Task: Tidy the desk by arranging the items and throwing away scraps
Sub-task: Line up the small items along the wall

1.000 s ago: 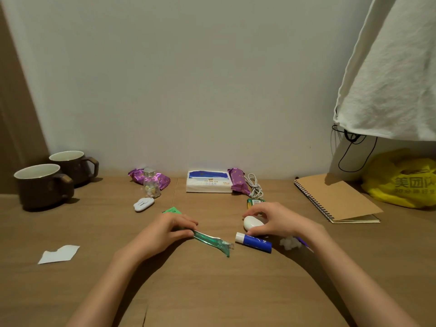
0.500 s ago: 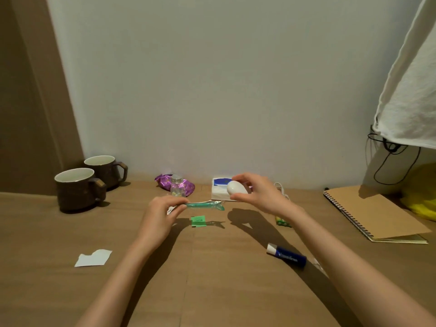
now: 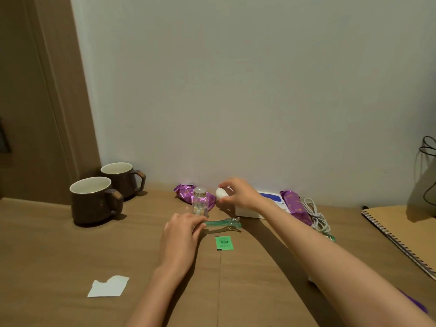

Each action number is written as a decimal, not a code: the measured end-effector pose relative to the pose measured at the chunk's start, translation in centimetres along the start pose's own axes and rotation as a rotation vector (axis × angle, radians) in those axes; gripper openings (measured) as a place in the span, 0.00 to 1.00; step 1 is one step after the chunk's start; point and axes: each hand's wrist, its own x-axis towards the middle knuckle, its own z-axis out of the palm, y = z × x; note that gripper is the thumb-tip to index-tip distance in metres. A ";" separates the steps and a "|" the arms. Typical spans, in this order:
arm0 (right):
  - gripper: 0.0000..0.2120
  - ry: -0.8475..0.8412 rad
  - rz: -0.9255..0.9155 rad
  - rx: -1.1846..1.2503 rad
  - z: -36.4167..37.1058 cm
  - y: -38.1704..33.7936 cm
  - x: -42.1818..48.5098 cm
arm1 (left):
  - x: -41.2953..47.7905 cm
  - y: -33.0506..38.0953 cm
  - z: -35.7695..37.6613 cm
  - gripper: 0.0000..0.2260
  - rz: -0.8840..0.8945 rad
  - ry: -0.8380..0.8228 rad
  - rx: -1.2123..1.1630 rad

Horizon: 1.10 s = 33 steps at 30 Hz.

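My left hand (image 3: 182, 234) pinches one end of a clear green wrapper (image 3: 223, 223), which sticks out to the right just above the desk. My right hand (image 3: 239, 194) holds a small white oval object (image 3: 221, 192) in the air near the back wall, right of a small glass bottle (image 3: 201, 204) with a silver cap. A green square packet (image 3: 224, 242) lies flat on the desk below the wrapper. A torn white paper scrap (image 3: 109, 286) lies at the front left.
Two brown mugs (image 3: 95, 199) stand at the back left. Purple wrappers (image 3: 185, 194) (image 3: 296, 207), a white tissue pack (image 3: 271, 204) and a coiled white cable (image 3: 317, 217) sit along the wall. A spiral notebook (image 3: 405, 232) lies at the right edge.
Both hands lifted off the desk and moved back and left; the right carried the white oval object past the tissue pack toward the bottle, the left brought the green wrapper along. The view swung left.
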 end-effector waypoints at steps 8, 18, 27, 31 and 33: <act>0.25 -0.057 0.013 -0.064 1.4 0.5 1.8 | -0.1 -0.3 0.2 0.09 -0.012 -0.007 -0.011; 0.23 -0.127 0.029 0.021 0.8 0.1 2.8 | -0.1 -0.4 0.1 0.11 -0.029 -0.033 -0.007; 0.20 -0.089 0.089 -0.061 3.2 -1.1 4.3 | -0.2 -0.6 0.0 0.12 -0.015 -0.077 -0.007; 0.18 -0.067 0.134 -0.056 4.2 -1.3 4.7 | 0.0 -0.5 -0.1 0.12 -0.017 -0.094 -0.007; 0.15 -0.053 0.167 -0.014 4.3 -1.4 4.9 | 0.0 -0.5 -0.1 0.13 -0.024 -0.089 -0.029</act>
